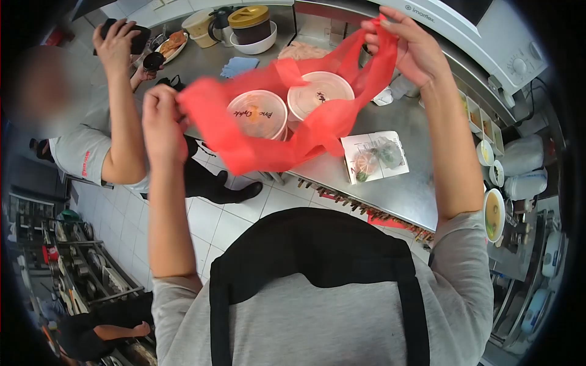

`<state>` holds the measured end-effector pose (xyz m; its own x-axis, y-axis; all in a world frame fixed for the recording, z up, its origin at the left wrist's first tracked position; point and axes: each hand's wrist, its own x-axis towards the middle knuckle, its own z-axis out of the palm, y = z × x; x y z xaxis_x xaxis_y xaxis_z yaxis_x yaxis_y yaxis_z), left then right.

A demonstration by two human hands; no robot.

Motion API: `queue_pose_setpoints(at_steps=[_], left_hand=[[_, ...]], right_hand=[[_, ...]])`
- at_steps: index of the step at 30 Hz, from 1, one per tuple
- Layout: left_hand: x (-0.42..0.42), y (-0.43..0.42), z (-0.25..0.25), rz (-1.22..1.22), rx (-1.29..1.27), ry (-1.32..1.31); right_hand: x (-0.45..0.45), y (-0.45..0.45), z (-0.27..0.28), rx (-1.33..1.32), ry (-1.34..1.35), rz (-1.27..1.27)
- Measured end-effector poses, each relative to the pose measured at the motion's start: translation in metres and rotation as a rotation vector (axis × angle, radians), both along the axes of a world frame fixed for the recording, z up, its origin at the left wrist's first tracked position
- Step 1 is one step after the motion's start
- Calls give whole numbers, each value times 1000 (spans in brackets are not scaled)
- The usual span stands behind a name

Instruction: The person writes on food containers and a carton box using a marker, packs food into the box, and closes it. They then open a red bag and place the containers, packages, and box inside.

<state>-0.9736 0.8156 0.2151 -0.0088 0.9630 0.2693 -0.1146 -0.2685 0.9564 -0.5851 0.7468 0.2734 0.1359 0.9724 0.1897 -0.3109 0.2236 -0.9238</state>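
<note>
A red plastic bag [210, 116] is stretched between my two raised hands above the steel counter. My left hand [163, 125] is closed on one side of it, slightly blurred. At the upper right, my right hand [415, 52] grips the other side, with the red plastic bunched at the fingers. Within the bag's opening are two round lidded tubs: one [259, 113] on the left with orange contents, the other [320, 94] on the right. Both lids carry black handwriting. Their lower parts are hidden by the bag.
A white box [375, 157] with small knotted plastic bags on top sits on the counter [390, 189]. A blue cloth [239, 66] and a gold-lidded container [250, 24] in a white bowl stand behind. A co-worker [101, 140] stands at left; bowls of food [493, 213] line the right.
</note>
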Motion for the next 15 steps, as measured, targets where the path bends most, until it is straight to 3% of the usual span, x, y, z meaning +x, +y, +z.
queue_pose_setpoints(at_steps=[2,5,7,10,11,13,15], left_hand=[[2,16,35,-121,21,-194],[19,-1,79,25,182,0],[25,-32,54,24,375,192],[60,-93,8,37,813,925],[62,-94,-9,153,933,1157],[34,-44,-40,157,713,1153],[10,-11,-24,286,842,1140]], right_hand=[[-1,2,11,-11,-10,62],[-23,0,21,-32,-46,-7],[-22,7,23,-4,-180,-61],[-24,9,16,4,-166,-23],[-30,4,21,-23,-201,-41],[-31,3,24,-21,-276,-48],[-24,14,24,2,-308,-46]])
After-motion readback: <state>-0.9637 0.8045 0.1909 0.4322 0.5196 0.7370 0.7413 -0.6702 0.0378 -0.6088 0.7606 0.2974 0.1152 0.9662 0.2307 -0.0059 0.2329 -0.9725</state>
